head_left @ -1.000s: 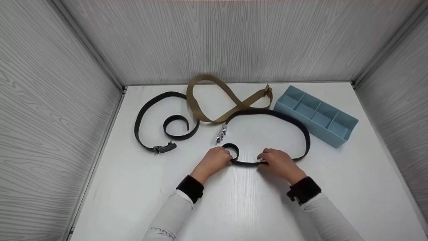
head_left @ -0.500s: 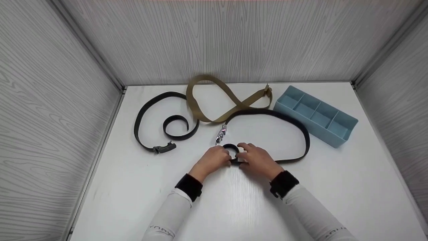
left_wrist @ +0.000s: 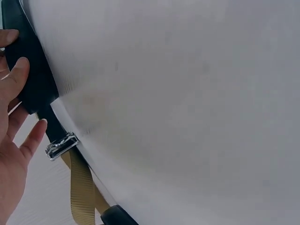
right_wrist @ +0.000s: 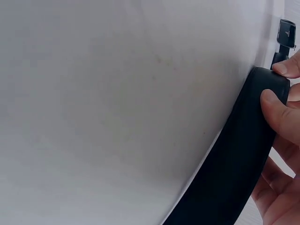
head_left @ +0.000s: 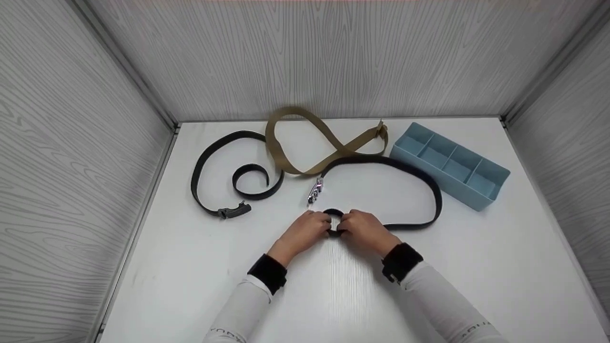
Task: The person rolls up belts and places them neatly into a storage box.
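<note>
A black belt (head_left: 412, 164) with a shiny silver buckle (head_left: 315, 190) stands on edge in a wide loop at the middle of the table. Its near end curls into a small ring between both hands. My left hand (head_left: 305, 230) pinches the left side of that ring, thumb against the dark strap (left_wrist: 40, 77) in the left wrist view. On the ring's right side, my right hand (head_left: 368, 231) grips the same belt, its thumb on the outer face of the strap (right_wrist: 234, 140). Fingertips partly hide the ring.
Left on the table lies another black belt (head_left: 194, 174) with a dark buckle (head_left: 235, 210), its tail coiled. A tan webbing belt (head_left: 295, 110) is looped at the back, against both black belts. A blue divided box (head_left: 436, 176) stands at the back right.
The right hand has moved left along the belt to the small ring beside the left hand. The ring has shifted slightly nearer, and the belt's near right stretch has moved a little.
</note>
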Motion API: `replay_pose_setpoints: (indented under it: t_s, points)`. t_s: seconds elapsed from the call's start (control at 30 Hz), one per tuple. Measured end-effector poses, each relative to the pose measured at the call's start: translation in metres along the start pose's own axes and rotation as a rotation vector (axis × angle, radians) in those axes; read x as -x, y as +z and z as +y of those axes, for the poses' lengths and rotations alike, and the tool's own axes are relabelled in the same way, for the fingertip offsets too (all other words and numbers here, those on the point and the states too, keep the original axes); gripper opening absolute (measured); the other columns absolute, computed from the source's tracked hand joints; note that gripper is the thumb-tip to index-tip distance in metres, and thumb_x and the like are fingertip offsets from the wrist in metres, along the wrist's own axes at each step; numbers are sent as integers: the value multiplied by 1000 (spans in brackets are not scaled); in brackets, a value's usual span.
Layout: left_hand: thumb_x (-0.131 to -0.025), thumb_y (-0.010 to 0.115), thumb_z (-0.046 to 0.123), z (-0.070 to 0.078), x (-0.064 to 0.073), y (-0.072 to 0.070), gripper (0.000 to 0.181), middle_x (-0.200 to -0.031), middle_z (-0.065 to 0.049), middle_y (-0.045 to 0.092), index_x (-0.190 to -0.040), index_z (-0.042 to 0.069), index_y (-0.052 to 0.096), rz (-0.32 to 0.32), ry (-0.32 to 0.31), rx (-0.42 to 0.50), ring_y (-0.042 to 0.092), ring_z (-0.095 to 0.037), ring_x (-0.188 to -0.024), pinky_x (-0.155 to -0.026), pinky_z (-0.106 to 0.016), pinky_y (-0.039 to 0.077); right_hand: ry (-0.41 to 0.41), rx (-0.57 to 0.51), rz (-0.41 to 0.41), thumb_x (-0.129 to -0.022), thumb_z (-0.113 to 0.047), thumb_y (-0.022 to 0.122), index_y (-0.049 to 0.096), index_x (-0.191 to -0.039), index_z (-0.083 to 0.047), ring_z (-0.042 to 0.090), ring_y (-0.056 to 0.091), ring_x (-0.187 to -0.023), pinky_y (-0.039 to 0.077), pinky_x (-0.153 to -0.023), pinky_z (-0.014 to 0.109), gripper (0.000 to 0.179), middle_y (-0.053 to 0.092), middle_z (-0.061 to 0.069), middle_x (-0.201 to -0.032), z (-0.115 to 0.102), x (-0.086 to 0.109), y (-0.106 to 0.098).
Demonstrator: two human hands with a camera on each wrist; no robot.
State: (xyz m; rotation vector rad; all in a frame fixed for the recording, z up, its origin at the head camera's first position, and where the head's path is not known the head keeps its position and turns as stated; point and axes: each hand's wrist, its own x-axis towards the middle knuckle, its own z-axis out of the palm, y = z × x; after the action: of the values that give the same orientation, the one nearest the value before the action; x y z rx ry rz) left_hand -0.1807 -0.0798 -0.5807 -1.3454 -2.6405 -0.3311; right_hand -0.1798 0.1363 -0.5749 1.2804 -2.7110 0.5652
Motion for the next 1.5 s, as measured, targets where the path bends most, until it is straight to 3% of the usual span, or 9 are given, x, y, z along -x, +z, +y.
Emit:
replay_pose_setpoints:
  t_s: [0.17, 0.3, 0.4, 0.57, 0.7, 0.93, 1.13, 1.33, 1.5]
  points:
    - [-92, 67, 16, 6, 2, -2, 16, -114, -12, 61, -101, 4, 72, 64, -210, 193, 59, -26, -107, -93, -37, 46, -4, -4, 14, -73, -3, 80, 75, -80, -14, 22, 58, -70, 48, -62, 35, 14, 69, -1, -79, -2, 0, -1]
    - [-98, 60, 23, 12, -3, -4, 26, -105, -15, 59, -107, -2, 64, 63, -459, 220, 63, -30, -94, -81, -41, 51, 7, -5, 17, -72, -4, 80, 75, -79, -14, 22, 59, -69, 48, -64, 36, 13, 68, 0, -78, -5, -1, 0]
    - [-98, 59, 24, 15, -10, -1, 27, -89, -17, 63, -93, -3, 63, 29, -598, 246, 65, -35, -78, -69, -45, 51, 2, -4, 31, -72, -2, 79, 75, -78, -14, 22, 59, -68, 48, -63, 36, 14, 67, 0, -76, -7, -1, 4]
    - [-89, 65, 13, 17, -21, 4, 21, -74, -17, 65, -73, 0, 62, 8, -708, 307, 66, -35, -71, -64, -46, 51, -30, -15, 42, -73, 1, 78, 75, -80, -14, 21, 58, -70, 47, -64, 34, 16, 67, 0, -78, -8, 1, 6]
    - [-82, 63, 3, 18, -29, 4, 12, -74, -17, 66, -71, -1, 64, -23, -703, 248, 67, -32, -71, -63, -44, 52, -56, -45, -9, -73, 1, 78, 75, -87, -13, 20, 56, -75, 46, -67, 33, 21, 66, 0, -85, -5, 6, 1]
    - [-84, 61, 5, 19, -36, 6, 10, -78, -10, 67, -78, 5, 69, -105, -586, 44, 66, -31, -69, -58, -43, 52, -51, -44, -49, -71, -9, 85, 75, -89, -9, 21, 58, -89, 50, -76, 34, 21, 66, 1, -97, 2, 20, -9]
    - [-87, 61, 8, 21, -40, 6, 9, -82, -10, 67, -86, 8, 70, -114, -528, 23, 66, -30, -74, -62, -42, 52, -41, -52, -32, -74, -10, 82, 76, -83, -13, 20, 57, -72, 47, -66, 35, 11, 66, 0, -81, -4, 13, -7]
    - [-83, 64, 4, 22, -37, 4, 3, -80, -18, 68, -82, 2, 66, -48, -657, 101, 67, -35, -72, -62, -45, 52, -35, -23, 24, -72, -8, 82, 76, -76, -16, 18, 59, -60, 47, -59, 37, 11, 66, -2, -70, -12, 1, -1]
    - [-84, 63, 5, 28, -32, 3, 7, -80, -15, 70, -81, 3, 69, -98, -686, 31, 68, -33, -70, -57, -44, 52, -57, -7, 47, -73, -2, 79, 76, -80, -16, 16, 61, -64, 48, -59, 34, 16, 66, -1, -73, -12, 3, 3]
